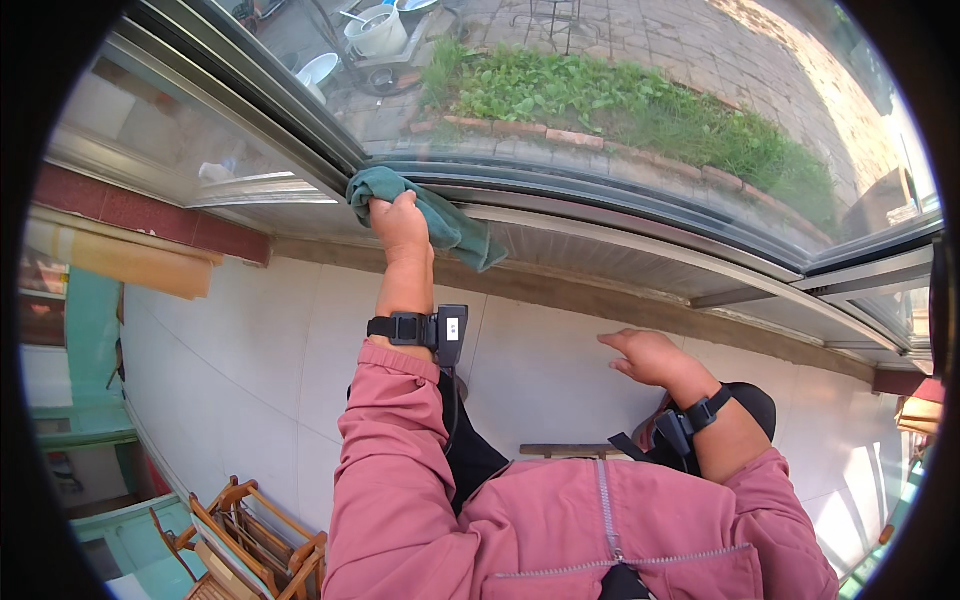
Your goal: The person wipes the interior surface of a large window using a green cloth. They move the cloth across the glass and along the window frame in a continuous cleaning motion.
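Note:
My left hand [400, 223] grips a green cloth [442, 214] and presses it at the lower left corner of a large window pane [510, 146]. Part of the cloth hangs down to the right, over the metal frame [600, 231]. Away from the frame, my right hand [646, 357] is raised above my right knee with the index finger stretched out and nothing in it. Both wrists carry black strapped devices.
Through the glass, a planted bed [570, 97] edged with bricks and a white bucket [376, 31] show outside. Folded wooden chairs [255, 536] stand at lower left on the pale tiled floor [247, 330]. A rolled tan mat [142, 259] lies on a red-brown sill [150, 210].

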The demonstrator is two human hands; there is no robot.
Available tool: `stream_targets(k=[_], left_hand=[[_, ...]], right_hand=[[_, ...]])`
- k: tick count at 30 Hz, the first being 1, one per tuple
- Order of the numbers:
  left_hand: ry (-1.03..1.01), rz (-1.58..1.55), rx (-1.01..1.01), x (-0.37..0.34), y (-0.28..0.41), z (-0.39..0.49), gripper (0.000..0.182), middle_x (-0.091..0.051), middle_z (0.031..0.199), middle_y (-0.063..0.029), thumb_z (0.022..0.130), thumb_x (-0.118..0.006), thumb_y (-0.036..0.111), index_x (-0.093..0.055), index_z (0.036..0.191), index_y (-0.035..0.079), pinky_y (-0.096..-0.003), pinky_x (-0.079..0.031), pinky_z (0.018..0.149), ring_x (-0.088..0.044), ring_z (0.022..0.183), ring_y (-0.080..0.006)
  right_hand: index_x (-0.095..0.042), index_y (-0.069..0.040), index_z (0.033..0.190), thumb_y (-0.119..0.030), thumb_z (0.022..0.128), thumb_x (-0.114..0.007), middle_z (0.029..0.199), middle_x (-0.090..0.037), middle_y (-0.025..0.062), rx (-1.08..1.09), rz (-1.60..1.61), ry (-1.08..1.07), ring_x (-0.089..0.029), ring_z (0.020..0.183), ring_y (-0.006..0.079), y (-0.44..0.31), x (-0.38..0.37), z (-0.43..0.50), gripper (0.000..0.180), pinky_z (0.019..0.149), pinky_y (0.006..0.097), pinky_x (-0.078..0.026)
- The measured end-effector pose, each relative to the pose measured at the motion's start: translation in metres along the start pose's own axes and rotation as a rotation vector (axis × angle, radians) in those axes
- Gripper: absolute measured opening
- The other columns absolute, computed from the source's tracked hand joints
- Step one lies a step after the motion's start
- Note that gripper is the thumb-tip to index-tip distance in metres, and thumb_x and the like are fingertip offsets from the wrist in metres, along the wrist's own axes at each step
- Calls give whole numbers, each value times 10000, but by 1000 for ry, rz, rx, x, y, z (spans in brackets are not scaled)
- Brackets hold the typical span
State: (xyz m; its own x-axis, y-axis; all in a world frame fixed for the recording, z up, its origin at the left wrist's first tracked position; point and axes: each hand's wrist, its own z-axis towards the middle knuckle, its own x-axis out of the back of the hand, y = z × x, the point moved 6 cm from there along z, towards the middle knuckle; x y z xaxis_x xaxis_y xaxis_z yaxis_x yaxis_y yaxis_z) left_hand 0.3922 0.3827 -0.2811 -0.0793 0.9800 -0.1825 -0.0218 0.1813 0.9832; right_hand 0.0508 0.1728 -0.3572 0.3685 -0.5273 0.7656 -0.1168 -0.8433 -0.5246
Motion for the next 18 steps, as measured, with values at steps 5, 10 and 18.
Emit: stream_targets(k=[5, 10, 18], left_hand=[[11, 114, -38, 2, -3, -3, 181, -568, 972, -41, 825, -560, -3, -551, 1000, 42, -312, -445, 809, -555, 866, -175], [-180, 250, -146, -23, -17, -59, 325, -598, 1090, -177, 800, -593, 54, -541, 1111, -26, -375, -413, 947, -561, 1017, -339], [-233, 234, -183, -11, -8, -40, 332, -553, 1154, -206, 792, -579, 46, -547, 1114, -28, -420, -388, 974, -519, 1081, -399]], right_hand=[[-538, -114, 1314, -214, 868, -647, 1161, -629, 160, -39, -27, -39, -603, 1048, 363, 3, -2, -7, 470, 875, 445, -498], [-544, -111, 1307, -214, 860, -654, 1163, -628, 163, -34, -16, -65, -604, 1051, 361, 0, -6, -4, 471, 869, 446, -500], [-544, -118, 1310, -221, 858, -657, 1171, -626, 168, -24, -24, -45, -603, 1055, 363, -2, -6, 4, 477, 874, 444, -498]])
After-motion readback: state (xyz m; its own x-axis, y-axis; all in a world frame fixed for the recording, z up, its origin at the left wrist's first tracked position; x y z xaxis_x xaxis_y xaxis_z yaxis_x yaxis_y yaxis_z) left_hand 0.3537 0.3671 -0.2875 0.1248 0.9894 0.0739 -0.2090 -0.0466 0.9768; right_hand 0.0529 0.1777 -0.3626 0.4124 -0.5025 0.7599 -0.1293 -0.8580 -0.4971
